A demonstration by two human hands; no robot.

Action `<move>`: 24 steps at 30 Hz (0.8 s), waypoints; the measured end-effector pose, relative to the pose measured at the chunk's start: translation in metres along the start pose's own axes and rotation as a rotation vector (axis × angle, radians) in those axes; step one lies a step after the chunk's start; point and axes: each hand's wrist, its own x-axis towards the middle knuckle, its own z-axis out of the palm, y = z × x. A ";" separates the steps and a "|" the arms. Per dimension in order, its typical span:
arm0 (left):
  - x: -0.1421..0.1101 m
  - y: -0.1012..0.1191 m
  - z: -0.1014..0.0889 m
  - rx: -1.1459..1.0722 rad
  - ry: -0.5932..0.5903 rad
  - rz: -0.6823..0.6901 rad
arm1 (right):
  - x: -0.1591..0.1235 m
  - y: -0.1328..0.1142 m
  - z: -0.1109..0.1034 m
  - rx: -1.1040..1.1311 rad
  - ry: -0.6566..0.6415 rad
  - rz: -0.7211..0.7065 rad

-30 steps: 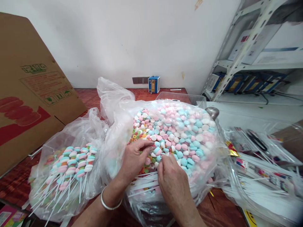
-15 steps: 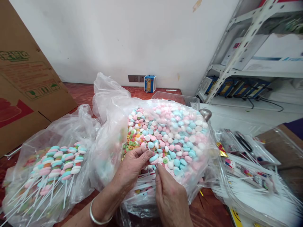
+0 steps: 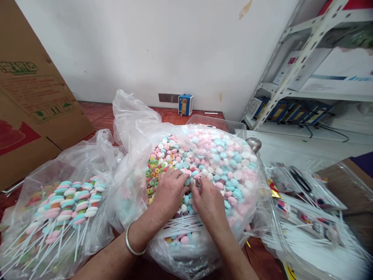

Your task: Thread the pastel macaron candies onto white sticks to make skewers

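My left hand (image 3: 171,189) reaches into a pile of pink, blue and white button-shaped candies (image 3: 233,182) in a clear plastic bag (image 3: 128,186). Its fingers curl downward, and what they grip is hidden. Close beside it, my right hand (image 3: 208,197) has its fingertips bent together among the same candies; I cannot make out what is in them. Small ring-shaped candies (image 3: 154,175) in green, orange and red lie left of my left hand. A bundle of white sticks (image 3: 183,226) rests on the candies just below both hands.
At the left, candy skewers (image 3: 68,200) lie on another plastic bag, near a cardboard box (image 3: 32,97). A metal scoop (image 3: 254,144) pokes out behind the big bag. On the right stands a clear tray (image 3: 279,229) with sticks and packets. A blue box (image 3: 185,105) stands by the wall.
Both hands have moved forward, deeper over the candies. Half a second ago they were pinched together nearer me, with a blue, white and pink candy at the fingertips; the stick bundle is now more exposed.
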 end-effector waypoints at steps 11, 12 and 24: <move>-0.004 -0.005 -0.015 -1.108 -0.122 -0.392 | -0.015 0.007 -0.018 0.747 -0.155 0.071; -0.005 -0.004 -0.017 -1.268 -0.185 -0.441 | -0.019 0.006 -0.020 0.898 -0.208 0.113; -0.015 0.015 -0.022 -1.451 -0.253 -0.398 | -0.029 -0.009 -0.017 0.945 -0.077 0.147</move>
